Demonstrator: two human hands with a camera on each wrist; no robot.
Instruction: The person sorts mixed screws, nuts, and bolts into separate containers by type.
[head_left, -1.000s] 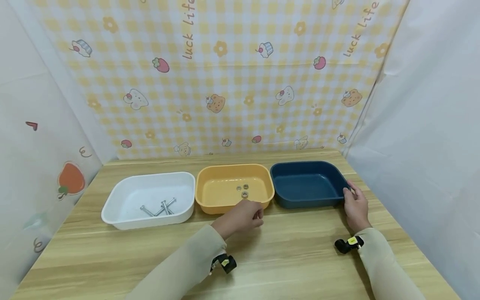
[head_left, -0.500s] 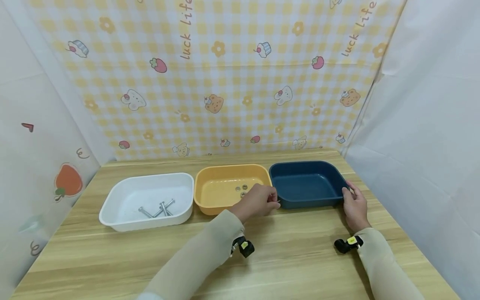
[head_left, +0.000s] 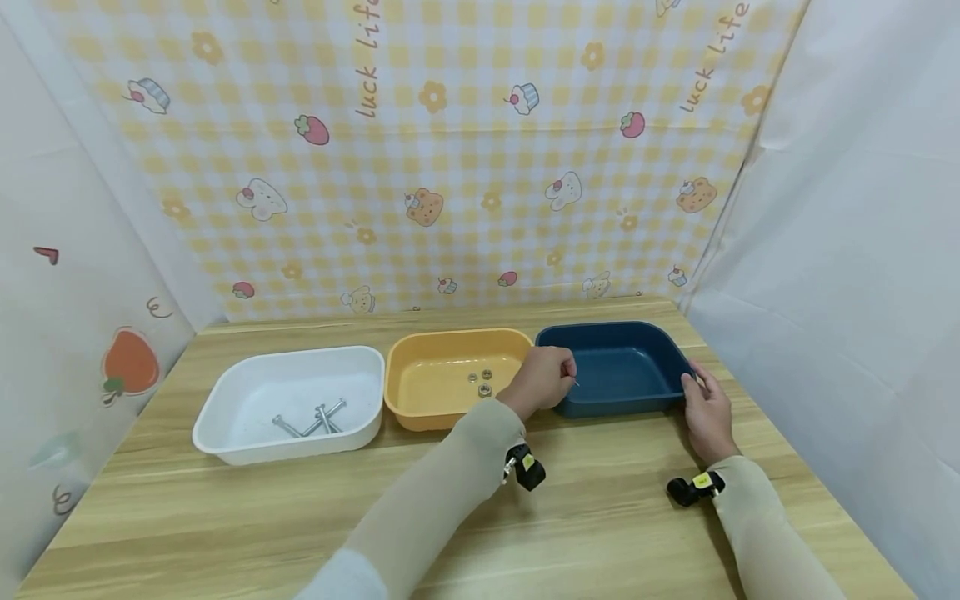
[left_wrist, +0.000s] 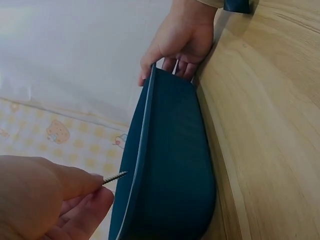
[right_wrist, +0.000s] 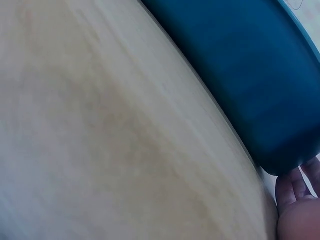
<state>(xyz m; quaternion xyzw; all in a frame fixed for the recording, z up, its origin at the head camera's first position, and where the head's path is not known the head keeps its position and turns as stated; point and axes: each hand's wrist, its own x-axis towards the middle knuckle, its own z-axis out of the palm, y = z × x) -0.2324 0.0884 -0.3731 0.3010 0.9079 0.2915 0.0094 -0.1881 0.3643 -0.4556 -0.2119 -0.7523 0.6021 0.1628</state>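
Observation:
My left hand (head_left: pixel 542 379) is over the front-left rim of the dark blue tray (head_left: pixel 615 407). Between its thumb and fingers it pinches a small pointed screw (left_wrist: pixel 116 177), whose threaded tip points over the tray in the left wrist view; its head is hidden by the fingers. At the tray's right end, my right hand (head_left: pixel 708 417) grips the wall, thumb at the rim and the other fingers against the outside. No items show on the visible part of the tray's floor.
Left of the blue tray stands a yellow tray (head_left: pixel 420 410) holding 3 nuts (head_left: pixel 485 390). Further left, a white tray (head_left: pixel 247 450) contains several silver bolts (head_left: pixel 324 419). All stand on a wooden table (head_left: pixel 600 517), with a checked cloth (head_left: pixel 465 150) behind.
My left hand has moved right and slightly up, from the yellow tray's front to the blue tray's rim, with the screw. The right hand keeps its grip on the blue tray.

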